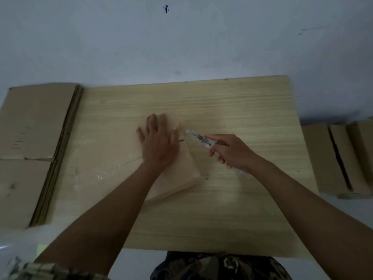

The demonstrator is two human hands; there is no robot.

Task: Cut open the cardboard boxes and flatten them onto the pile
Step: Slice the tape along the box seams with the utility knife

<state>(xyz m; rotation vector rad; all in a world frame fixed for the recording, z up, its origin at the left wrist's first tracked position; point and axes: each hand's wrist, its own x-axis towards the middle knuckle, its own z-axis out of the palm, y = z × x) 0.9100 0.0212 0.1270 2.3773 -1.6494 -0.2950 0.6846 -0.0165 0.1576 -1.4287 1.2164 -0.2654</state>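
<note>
Cutting step: the left hand (159, 142) presses flat on the box (177, 174); the right hand (232, 152) grips the knife (198, 137), blade toward ten o'clock, needing a steady slice.

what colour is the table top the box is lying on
Pale yellowish wood grain, light oak in look; the table top shows best in the head view, the only one.

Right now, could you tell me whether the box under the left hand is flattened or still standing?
Flattened: the box lies low on the table under the flat left hand, while the right hand holds the knife.
</note>
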